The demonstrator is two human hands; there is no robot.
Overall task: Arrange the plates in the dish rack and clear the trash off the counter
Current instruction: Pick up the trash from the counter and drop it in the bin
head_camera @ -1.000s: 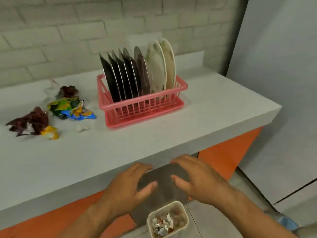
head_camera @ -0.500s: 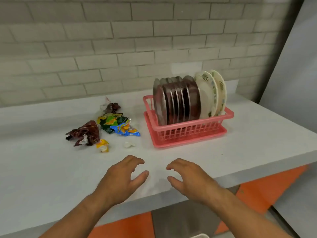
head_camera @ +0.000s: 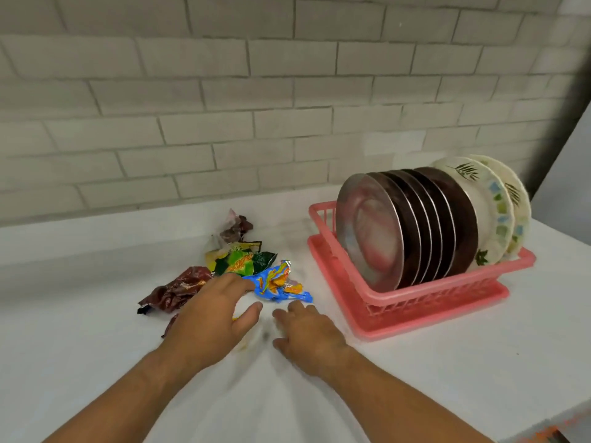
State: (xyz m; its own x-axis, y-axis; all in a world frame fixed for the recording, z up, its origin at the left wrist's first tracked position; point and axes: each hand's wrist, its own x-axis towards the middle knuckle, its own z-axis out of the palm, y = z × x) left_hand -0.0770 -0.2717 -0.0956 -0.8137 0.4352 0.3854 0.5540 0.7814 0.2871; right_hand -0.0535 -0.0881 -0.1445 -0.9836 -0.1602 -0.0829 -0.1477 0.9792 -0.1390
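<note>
Now, your left hand (head_camera: 211, 311) is stretched out flat over the trash pile, fingers straight and a little spread, thumb angled out toward your other hand. It has hold of nothing. Its fingertips sit right at the edge of the blue wrapper (head_camera: 275, 284) and the green wrapper (head_camera: 243, 262), though you cannot tell from this view whether they actually touch either one. A dark red wrapper (head_camera: 174, 290) lies just to the left of that hand, and part of it disappears under your palm.

Your right hand (head_camera: 307, 334) is low over the white counter (head_camera: 96, 330), just beside the left one, with its fingers loosely bent and pointing down. Nothing is in it. Its fingertips are near the lower corner of the blue wrapper but look apart from it; the hand is slightly blurred.

Farther back, close to the brick wall (head_camera: 224, 107), a crumpled maroon and clear wrapper (head_camera: 235, 227) lies just behind the green one. All of this trash is on the counter, to the left of the pink dish rack (head_camera: 415, 302).

That rack stands on a matching pink tray (head_camera: 431, 321) toward the right end of the counter. A row of steel plates (head_camera: 371, 238) stands on edge inside it, packed close and leaning slightly to the right. Two cream ceramic plates (head_camera: 489, 206) with leaf prints stand at the far right of the row, touching the last steel one.
</note>
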